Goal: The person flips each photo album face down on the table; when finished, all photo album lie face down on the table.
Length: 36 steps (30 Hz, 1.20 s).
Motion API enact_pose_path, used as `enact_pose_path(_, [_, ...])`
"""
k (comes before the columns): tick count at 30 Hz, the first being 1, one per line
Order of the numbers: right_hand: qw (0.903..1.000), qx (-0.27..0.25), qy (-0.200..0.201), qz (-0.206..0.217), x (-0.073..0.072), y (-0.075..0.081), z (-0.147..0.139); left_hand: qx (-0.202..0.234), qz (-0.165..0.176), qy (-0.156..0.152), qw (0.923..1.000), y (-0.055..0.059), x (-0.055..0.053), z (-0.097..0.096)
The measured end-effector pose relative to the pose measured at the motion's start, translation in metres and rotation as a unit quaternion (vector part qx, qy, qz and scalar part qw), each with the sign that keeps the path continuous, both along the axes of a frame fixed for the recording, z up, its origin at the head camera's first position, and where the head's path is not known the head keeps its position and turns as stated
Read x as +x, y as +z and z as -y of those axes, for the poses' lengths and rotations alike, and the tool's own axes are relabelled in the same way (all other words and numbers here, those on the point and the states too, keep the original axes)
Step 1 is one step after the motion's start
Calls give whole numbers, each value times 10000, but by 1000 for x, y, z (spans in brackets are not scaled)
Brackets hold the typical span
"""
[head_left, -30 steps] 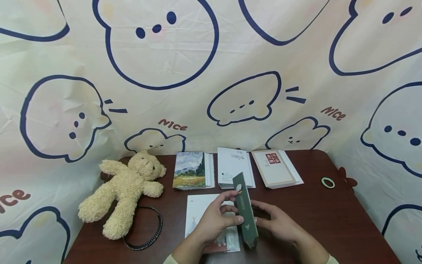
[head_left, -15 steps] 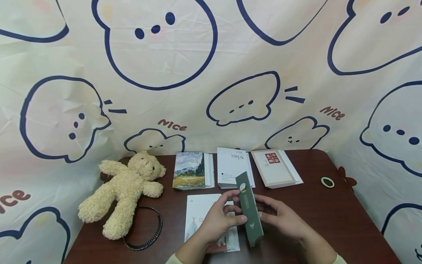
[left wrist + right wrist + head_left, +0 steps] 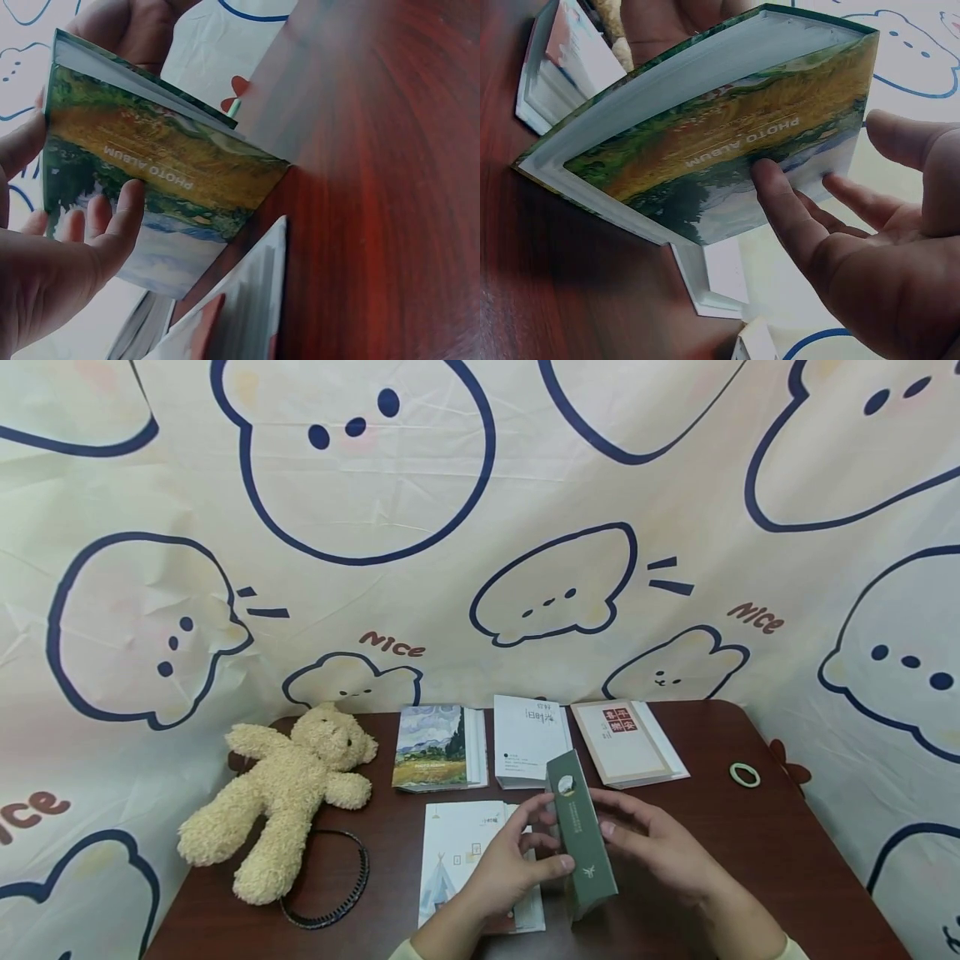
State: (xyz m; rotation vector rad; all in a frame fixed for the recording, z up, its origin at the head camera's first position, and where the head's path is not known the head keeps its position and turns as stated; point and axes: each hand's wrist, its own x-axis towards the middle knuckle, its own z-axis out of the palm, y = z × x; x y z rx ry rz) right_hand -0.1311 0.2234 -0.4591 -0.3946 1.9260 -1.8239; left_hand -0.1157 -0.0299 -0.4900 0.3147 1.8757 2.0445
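Note:
My two hands hold a photo album (image 3: 581,835) upright, its dark green spine turned toward the head view. A landscape painting covers its outside, and pale page edges show between the boards in the right wrist view. My left hand (image 3: 513,864) has its thumb at the spine and bent fingers on the left cover. On the other side, my right hand (image 3: 667,852) sets its thumb near the spine's edge and fingertips against the right cover (image 3: 727,176). Behind my left hand, a white album with a tent picture (image 3: 442,852) lies partly hidden on the table.
Along the table's back lie a landscape-painted album (image 3: 431,747), a white album (image 3: 525,739) and a beige album with red squares (image 3: 622,743). A teddy bear (image 3: 288,802) and black headband (image 3: 363,877) are left; a pale green ring (image 3: 745,775) is right on the brown table (image 3: 750,860).
Both hands have shifted slightly right with the photo album. Its spine has turned more toward the head view, and more of the tent-picture album shows.

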Motion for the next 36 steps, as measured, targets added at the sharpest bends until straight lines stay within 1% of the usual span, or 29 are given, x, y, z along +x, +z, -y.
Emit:
enact_pose_path(5, [9999, 77, -88, 12, 0, 2, -3, -57, 29, -134, 9999, -6, 2, -2])
enact_pose_path(9, [9998, 127, -144, 44, 0, 2, -7, -108, 28, -148, 9998, -9, 4, -5])
enact_pose_path(12, [9995, 241, -189, -36, 1, 2, -9, -91, 125, -131, 9998, -11, 7, -8])
enact_pose_path(17, [9986, 354, -382, -58, 3, 4, -13, -81, 285, -98, 9995, -15, 8, -11])
enact_pose_path(24, [9974, 433, -572, -70, 3, 2, -21, -348, 440, -337, 9979, -20, 11, -11])
enact_pose_path(29, [9969, 443, -649, -101, 3, -2, -28, -473, 374, -443, 9972, -25, 13, -12])
enact_pose_path(32, [9961, 503, -719, -106, 3, -3, -32, -581, 310, -423, 9969, -27, 15, -13])
enact_pose_path(36, [9938, 627, -912, -57, 3, -3, -36, -752, 216, -352, 9963, -29, 17, -15])
